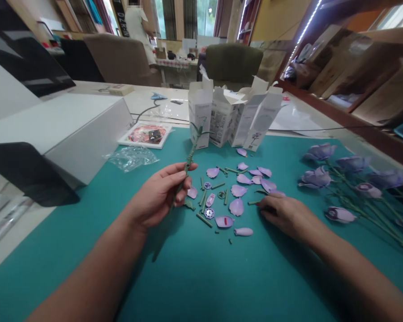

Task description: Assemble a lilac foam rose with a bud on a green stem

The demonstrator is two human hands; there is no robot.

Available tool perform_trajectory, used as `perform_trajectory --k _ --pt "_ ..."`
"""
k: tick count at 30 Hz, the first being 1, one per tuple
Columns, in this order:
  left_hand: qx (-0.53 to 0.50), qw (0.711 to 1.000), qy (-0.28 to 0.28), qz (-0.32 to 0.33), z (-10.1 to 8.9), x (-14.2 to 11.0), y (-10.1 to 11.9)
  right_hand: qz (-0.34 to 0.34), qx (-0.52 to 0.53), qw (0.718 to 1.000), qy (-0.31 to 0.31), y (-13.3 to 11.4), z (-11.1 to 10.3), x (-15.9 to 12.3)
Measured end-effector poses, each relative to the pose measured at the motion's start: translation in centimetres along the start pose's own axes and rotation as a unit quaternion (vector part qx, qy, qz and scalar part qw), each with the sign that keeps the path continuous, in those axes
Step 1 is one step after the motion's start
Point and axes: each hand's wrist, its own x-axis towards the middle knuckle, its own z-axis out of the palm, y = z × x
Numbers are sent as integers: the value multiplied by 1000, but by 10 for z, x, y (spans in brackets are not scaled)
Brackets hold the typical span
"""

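Upright and slightly tilted, a green toy flower stem (195,142) with small leaves at its top is gripped in my left hand (166,192), fingers closed round it. My right hand (284,212) rests low over the mat, its fingertips pinched on a short green stem piece (253,203). A thin green leaf (261,192) lies just beside those fingers. Between the hands are scattered several loose lilac petals (236,207), short green rods (204,220) and a spoked lilac disc (209,213). Part of the right hand's grip is hidden by its own fingers.
A green mat (195,281) covers the desk. Purple flowers on stems (315,178) lie at the right. Opened white boxes (221,118) stand behind the parts. Crumpled plastic (132,158), a framed picture (146,134) and a large white box (70,120) are leftward. A person stands far back.
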Motion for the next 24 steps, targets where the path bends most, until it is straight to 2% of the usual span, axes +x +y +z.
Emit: perform_trajectory --k 4,7,10,13,15,19,21,24 --pt "0 1000 2 8 0 -2 0 -19 42 999 6 -12 5 8" --pt "-4 1000 0 11 1 -2 0 -20 98 995 26 -23 1 14" --pt "-6 1000 2 7 0 -2 2 36 174 983 42 -22 -14 9" --pt "-1 1000 10 2 0 -2 5 133 284 949 47 -9 -30 -12" --pt "5 1000 14 -1 1 -3 7 185 354 917 23 0 -36 -33" --pt "10 1000 11 -5 6 -5 7 240 435 862 -98 9 -33 -67" --pt "9 1000 7 -8 8 -5 6 236 450 851 -136 8 -27 -71" --pt "12 1000 1 -11 8 -4 4 209 460 853 -128 2 -19 -59"
